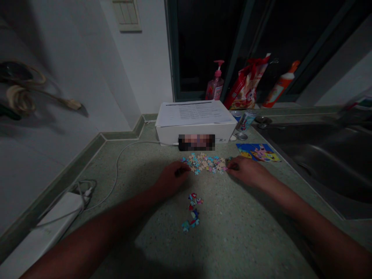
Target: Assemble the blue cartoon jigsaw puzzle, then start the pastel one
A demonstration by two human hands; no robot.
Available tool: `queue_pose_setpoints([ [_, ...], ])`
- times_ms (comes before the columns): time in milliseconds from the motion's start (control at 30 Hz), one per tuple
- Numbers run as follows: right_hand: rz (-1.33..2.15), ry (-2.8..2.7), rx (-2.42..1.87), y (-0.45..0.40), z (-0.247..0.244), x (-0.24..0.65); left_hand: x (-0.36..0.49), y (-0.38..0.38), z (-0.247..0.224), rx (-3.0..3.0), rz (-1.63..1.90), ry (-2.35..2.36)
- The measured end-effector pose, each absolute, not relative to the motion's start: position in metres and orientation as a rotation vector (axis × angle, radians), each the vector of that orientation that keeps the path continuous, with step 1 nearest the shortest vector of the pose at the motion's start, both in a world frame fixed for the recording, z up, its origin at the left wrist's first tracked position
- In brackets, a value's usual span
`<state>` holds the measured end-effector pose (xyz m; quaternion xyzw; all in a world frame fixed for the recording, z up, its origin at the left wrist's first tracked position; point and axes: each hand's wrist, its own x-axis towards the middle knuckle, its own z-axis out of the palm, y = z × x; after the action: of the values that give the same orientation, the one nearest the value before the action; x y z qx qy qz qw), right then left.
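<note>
A loose pile of small jigsaw puzzle pieces (204, 164), some blue or pink and others plain tan, lies on the counter between my hands. My left hand (173, 176) rests at the pile's left edge, its fingers curled together against the outer pieces. At the right edge, my right hand (247, 169) has thumb and fingers drawn together beside a pink piece. Whatever either hand may grip is too small and dark to make out. Nearer to me lies a short column of puzzle pieces (193, 213) in red, blue and teal.
Behind the pile stands a white box (194, 116) with a phone (196, 142) against its front, its cable running left to a power strip (55, 228). A colourful picture card (258, 152) lies near the sink (322, 155). A can (246, 121) stands by the box.
</note>
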<state>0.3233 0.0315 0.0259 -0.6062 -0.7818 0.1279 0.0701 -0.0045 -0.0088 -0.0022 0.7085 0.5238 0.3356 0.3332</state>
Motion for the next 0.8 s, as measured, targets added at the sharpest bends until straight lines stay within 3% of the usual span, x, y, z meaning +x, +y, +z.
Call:
queue_pose_setpoints([
  [367,0.682,-2.231,-1.718,0.036,0.028,0.323,-0.004,-0.009,-0.004,1.866,0.875,1.35],
  [600,1.129,-2.026,-1.323,0.015,0.018,0.284,-0.001,-0.015,-0.003,2.078,0.883,1.261],
  [800,1.172,-2.0,-1.124,-0.005,-0.002,0.245,-0.001,-0.022,-0.001,2.433,0.859,1.028],
])
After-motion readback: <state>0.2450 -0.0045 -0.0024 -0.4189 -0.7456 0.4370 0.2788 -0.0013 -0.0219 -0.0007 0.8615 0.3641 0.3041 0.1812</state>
